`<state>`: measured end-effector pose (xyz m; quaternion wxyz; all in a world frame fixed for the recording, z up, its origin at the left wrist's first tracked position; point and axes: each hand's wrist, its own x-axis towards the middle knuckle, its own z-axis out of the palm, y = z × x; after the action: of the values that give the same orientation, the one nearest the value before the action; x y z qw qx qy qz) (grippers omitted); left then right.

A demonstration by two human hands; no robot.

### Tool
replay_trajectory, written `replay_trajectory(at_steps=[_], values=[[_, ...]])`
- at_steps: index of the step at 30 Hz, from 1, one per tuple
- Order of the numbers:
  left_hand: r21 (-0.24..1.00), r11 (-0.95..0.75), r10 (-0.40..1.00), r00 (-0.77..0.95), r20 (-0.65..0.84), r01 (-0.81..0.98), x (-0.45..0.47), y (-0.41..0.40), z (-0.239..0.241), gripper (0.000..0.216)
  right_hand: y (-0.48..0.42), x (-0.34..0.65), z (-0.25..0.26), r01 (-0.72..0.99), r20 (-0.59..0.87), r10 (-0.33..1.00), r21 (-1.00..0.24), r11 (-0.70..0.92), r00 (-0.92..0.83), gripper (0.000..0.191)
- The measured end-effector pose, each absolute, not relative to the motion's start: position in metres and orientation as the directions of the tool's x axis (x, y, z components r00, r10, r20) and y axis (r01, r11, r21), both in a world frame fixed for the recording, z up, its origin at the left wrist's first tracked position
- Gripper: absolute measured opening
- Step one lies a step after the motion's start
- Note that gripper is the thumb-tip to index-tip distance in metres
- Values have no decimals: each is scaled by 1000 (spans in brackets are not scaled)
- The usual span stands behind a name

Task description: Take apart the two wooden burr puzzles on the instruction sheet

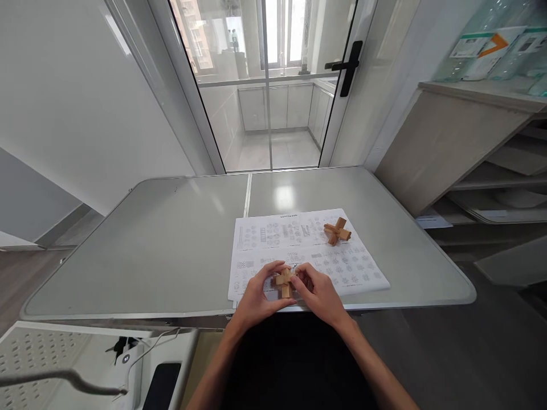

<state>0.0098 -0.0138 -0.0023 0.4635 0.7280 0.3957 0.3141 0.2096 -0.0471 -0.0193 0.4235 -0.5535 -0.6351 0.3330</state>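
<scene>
Both hands, the left hand [256, 293] and the right hand [318, 291], closed on a small wooden cross puzzle [285, 281], fingers pinching from opposite sides to steady its interlocked bars over the near edge of the printed sheet [363, 273]. A second wooden puzzle [337, 231] rested on the sheet's far right corner, well apart, on the grey table [171, 245]

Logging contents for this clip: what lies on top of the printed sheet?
A wooden cross puzzle sits free on the printed sheet. A second wooden puzzle is held over its near edge by the left hand and right hand, which cover the print below.
</scene>
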Motion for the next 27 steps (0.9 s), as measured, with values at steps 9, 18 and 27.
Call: replay_trajectory(at_steps=[9, 18, 27], values=[[906, -273, 865, 495, 83, 324, 9, -14, -3, 80, -44, 210, -24, 567, 235, 972, -798, 206, -24, 47], [895, -330, 852, 503, 146, 301, 10, -15, -1, 69, -42, 210, -30, 609, 265, 964, -769, 194, 27, 56], [910, -256, 879, 470, 80, 326, 10, -15, -2, 72, -44, 210, -28, 594, 240, 971, -778, 203, -17, 46]])
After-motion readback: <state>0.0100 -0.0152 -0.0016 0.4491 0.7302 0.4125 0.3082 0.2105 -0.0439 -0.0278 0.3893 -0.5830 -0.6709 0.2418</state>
